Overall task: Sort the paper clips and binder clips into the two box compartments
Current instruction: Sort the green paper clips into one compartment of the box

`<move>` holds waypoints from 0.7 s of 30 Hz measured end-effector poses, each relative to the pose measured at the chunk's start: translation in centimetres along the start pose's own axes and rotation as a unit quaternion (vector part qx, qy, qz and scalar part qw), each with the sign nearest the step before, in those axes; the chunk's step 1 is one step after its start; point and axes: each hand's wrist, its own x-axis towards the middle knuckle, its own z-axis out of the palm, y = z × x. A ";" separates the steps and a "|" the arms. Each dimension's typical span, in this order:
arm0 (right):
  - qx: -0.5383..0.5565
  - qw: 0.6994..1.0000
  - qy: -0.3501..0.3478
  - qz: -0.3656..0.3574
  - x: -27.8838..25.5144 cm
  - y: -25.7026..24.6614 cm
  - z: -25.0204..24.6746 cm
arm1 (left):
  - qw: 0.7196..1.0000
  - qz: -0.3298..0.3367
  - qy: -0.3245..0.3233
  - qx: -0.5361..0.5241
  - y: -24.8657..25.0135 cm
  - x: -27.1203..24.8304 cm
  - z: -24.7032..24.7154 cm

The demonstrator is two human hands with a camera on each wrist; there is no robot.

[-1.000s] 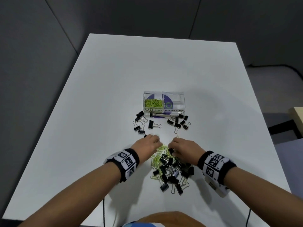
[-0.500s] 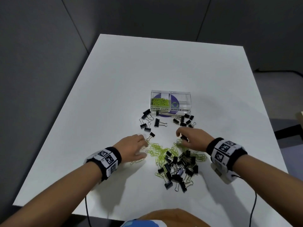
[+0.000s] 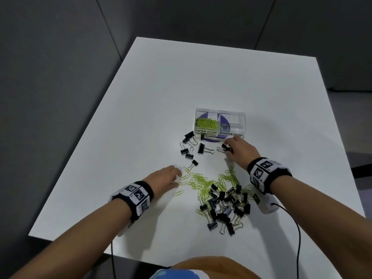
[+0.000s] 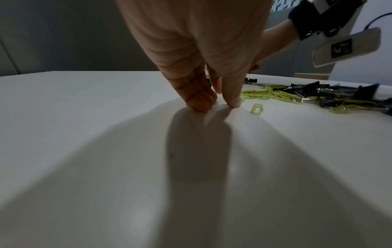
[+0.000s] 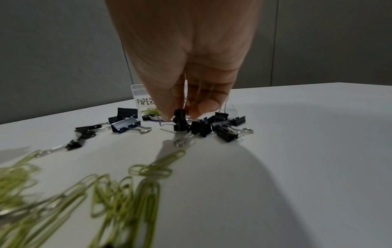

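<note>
Hands work apart: the right hand [image 3: 239, 150] pinches a black binder clip [image 5: 180, 120] just in front of the clear box [image 3: 237, 117], apparently for its empty binder-clip compartment, while the left hand's [image 3: 163, 179] straight fingers [image 4: 199, 99] press the worktop [image 3: 141, 117] beside the green paper clips [image 3: 203, 182].

One clear box [image 3: 220, 123] with two compartments, two hands, and paper and binder clips past counting.

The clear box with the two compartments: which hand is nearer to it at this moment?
Right. The right hand is just in front of the clear box, fingertips among the black binder clips by its front wall. The left hand rests farther back on the table, beside the green paper clips.
</note>
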 end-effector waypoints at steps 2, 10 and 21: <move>0.003 0.999 0.039 -0.028 -0.7 -0.3 0.2 | 1.000 0.016 0.016 -0.008 0.9 1.0 0.2; -0.043 0.987 -0.069 -0.138 -4.2 0.3 1.5 | 0.993 0.080 0.072 0.041 1.9 1.7 -0.5; -0.125 0.947 0.026 -0.294 -5.1 -3.3 5.0 | 0.974 -0.186 0.127 -0.004 -6.3 -8.2 0.0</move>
